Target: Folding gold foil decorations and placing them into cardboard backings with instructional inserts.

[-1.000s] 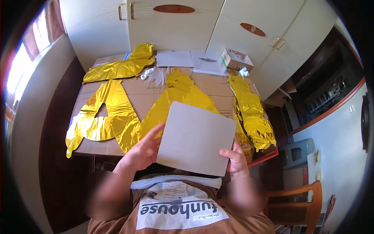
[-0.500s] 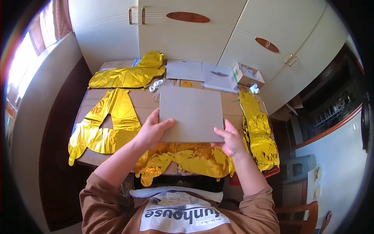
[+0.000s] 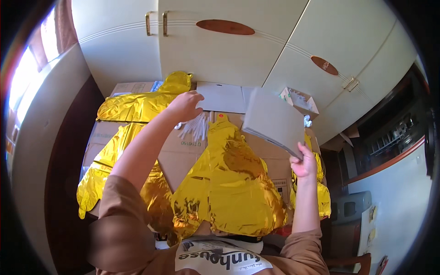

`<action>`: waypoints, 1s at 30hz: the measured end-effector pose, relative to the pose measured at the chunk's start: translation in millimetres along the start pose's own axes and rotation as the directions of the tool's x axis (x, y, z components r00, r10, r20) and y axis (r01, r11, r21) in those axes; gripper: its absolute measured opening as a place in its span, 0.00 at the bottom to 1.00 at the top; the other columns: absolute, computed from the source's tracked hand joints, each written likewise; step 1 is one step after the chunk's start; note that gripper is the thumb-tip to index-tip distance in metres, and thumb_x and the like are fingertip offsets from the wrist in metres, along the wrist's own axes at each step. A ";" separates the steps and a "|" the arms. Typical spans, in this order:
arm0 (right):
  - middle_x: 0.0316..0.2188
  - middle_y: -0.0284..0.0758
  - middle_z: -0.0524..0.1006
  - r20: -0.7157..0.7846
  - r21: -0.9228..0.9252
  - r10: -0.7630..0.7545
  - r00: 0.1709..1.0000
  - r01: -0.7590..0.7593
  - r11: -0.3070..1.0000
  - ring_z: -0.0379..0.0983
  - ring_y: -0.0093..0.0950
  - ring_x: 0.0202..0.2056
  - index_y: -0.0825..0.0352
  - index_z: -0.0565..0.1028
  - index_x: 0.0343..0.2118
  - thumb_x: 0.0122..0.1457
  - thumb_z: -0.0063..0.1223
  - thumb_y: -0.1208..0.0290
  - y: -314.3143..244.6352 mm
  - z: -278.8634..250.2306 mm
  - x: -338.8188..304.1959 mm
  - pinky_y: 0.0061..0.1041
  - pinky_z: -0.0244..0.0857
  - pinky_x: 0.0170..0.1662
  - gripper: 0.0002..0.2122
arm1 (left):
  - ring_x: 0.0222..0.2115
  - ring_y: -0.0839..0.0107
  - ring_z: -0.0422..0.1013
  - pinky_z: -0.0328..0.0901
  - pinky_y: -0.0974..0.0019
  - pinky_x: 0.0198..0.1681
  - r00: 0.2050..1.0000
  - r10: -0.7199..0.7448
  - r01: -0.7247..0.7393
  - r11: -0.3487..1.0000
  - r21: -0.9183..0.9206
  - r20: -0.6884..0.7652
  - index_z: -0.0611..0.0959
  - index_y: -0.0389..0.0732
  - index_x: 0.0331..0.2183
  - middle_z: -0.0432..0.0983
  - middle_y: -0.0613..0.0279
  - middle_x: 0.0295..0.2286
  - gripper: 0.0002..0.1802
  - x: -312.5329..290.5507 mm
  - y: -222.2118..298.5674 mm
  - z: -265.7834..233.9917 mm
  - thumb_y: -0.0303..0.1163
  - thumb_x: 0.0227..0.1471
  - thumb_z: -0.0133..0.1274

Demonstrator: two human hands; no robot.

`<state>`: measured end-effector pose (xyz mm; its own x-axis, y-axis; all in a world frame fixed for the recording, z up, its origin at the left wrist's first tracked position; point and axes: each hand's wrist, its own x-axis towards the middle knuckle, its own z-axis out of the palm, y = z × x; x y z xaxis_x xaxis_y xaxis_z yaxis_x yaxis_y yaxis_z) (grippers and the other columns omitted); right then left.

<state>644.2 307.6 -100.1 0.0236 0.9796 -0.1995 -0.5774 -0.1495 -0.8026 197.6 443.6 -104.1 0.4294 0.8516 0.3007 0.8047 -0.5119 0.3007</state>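
Gray board (image 3: 274, 120), nearly square with no clear long axis, tilts above the cardboard (image 3: 176, 158), off the far right side of the middle gold foil shape (image 3: 229, 183). Your right hand (image 3: 305, 166) pinches it at the near right corner, so the board runs away and leftward from your grip. Your left hand (image 3: 185, 107), loosely curled with nothing visible in it, hangs beyond the foil shape's far left, by a pale panel (image 3: 223, 98); contact there cannot be told. Your right is nearer the board.
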 end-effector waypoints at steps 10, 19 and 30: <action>0.35 0.23 0.76 -0.099 -0.003 0.014 0.995 -0.014 1.000 0.66 0.14 0.25 0.57 0.72 0.50 0.64 0.49 0.74 -5.2 -39.7 -16.4 0.14 0.54 0.20 0.12 | 0.52 0.50 0.69 0.66 0.54 0.56 0.878 -0.007 -0.136 0.955 0.265 0.479 0.71 0.38 0.58 0.70 0.46 0.53 0.40 87.6 -4.0 62.9 0.39 0.44 0.63; 0.35 0.23 0.78 -0.153 -0.001 0.076 0.985 -0.077 0.997 0.68 0.12 0.23 0.56 0.73 0.50 0.64 0.49 0.74 9.7 -14.4 -18.7 0.12 0.55 0.16 0.12 | 0.51 0.49 0.71 0.68 0.53 0.53 0.950 0.083 -0.183 0.929 0.321 0.302 0.59 0.43 0.65 0.70 0.46 0.53 0.40 83.4 3.4 57.2 0.34 0.52 0.54; 0.39 0.23 0.72 -0.080 -0.156 0.165 0.983 -0.175 0.972 0.66 0.13 0.31 0.56 0.70 0.53 0.62 0.53 0.73 11.7 21.3 18.1 0.14 0.53 0.20 0.17 | 0.42 0.48 0.75 0.70 0.50 0.46 0.989 -0.080 0.099 0.982 0.158 -0.121 0.79 0.41 0.46 0.79 0.50 0.41 0.15 101.4 -31.4 17.2 0.34 0.60 0.46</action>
<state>620.5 326.5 -101.2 -0.0061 0.9276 -0.3734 -0.4377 -0.3382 -0.8331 222.9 547.9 -98.7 0.3109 0.8697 0.3833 0.8978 -0.4011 0.1819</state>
